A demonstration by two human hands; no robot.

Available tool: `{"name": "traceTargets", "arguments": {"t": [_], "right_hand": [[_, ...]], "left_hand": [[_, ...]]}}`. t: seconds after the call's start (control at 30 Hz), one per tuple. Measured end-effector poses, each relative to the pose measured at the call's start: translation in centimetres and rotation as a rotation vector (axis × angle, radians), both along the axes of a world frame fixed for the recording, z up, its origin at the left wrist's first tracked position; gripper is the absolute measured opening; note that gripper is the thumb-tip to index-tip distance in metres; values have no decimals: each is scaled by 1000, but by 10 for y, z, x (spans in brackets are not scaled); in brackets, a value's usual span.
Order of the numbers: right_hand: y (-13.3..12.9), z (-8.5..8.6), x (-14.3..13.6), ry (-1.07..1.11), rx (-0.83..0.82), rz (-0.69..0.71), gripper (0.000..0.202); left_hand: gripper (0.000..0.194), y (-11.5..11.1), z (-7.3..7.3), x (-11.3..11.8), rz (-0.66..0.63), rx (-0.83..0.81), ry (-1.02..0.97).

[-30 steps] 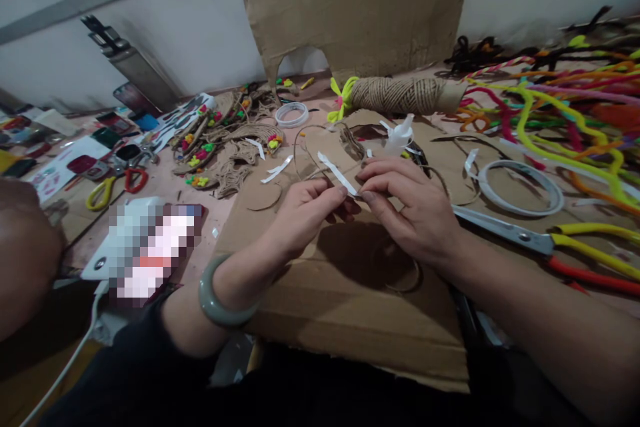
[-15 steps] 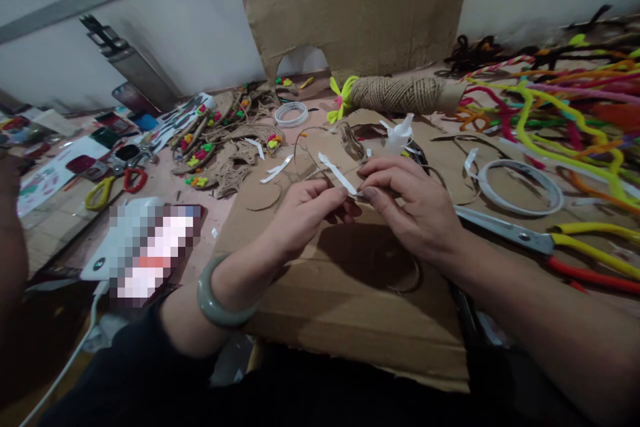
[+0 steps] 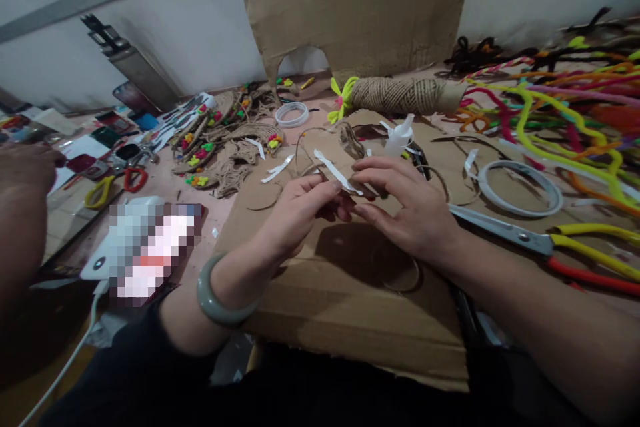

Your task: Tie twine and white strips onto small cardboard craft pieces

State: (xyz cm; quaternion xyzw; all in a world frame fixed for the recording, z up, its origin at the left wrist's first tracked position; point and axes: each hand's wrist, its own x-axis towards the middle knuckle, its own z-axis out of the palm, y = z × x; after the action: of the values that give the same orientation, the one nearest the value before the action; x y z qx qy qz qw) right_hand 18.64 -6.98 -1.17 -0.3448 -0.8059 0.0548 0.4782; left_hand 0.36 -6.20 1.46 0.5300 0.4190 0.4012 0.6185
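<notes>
Head view: phone screen pixelated at 8 o'clock from the strip; jar labels too small to read. Vs the earlier frame, white strip shifted slightly left, right thumb and fingers now spread, another person's hand further in at 9 o'clock. Left hand: palm inward, thumb and index pinching the strip near its lower end. Right hand: comes in from 4 o'clock, bent fingers near that end, grip open. Strip slants 10 to 4 o'clock over cardboard. White bottle at 2 o'clock, twine spool at 1, tape roll at 3, scissors between 3 and 4.
</notes>
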Motion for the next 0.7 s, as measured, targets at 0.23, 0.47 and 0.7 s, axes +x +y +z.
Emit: {"name": "traceTargets", "arguments": {"t": [0.23,0.47,0.7], "right_hand": [[-1,4,0,25,-31,-36,19],[-4,7,1,177,-148,-37,17],[-3,5,0,175,-137,20,16]], "left_hand": [[32,-4,10,-2,-11,164,180],[17,-9,7,-18,454,1223,411],[14,16,-1,-19,169,1311,630]]}}
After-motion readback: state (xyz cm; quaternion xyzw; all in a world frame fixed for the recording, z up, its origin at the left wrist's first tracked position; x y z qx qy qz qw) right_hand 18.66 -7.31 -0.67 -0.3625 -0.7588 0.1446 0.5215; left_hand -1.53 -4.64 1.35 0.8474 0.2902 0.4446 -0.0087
